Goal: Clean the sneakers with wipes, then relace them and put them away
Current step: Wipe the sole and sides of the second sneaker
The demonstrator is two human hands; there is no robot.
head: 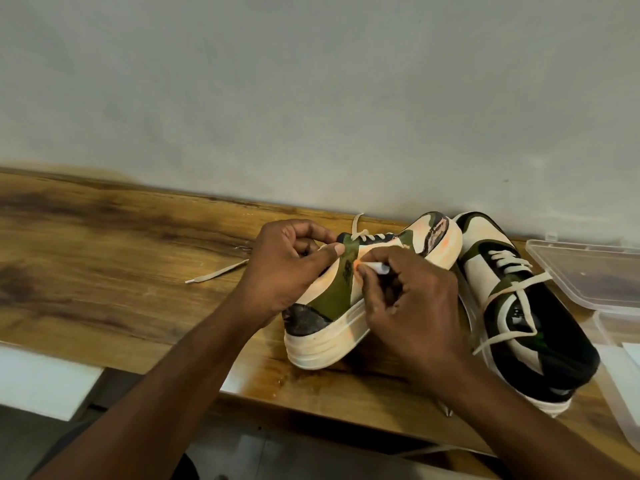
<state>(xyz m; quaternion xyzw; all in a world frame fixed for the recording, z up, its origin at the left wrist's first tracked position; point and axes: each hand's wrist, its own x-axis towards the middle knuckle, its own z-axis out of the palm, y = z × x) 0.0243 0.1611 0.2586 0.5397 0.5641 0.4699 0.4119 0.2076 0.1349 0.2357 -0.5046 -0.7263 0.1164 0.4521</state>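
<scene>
Wiping the side panel of the near sneaker (341,292), tipped on its side mid-table (104,258) — toe pointing far. Right hand (412,306) pinching a small white wipe (375,267) against the cream-and-green panel, left hand (287,268) curled round the collar, thumb pressed on top to steady. Second sneaker (519,306) lying just right, touching the first, laces loose. Clear plastic box (588,271) at far right edge. Loose lace end (218,271) trailing left. Best done with short firm strokes, fresh wipe face — orange smudge under the wipe possibly dirt, hard to tell. Keep left grip tight so shoe does not roll; midsole grime likely next.
</scene>
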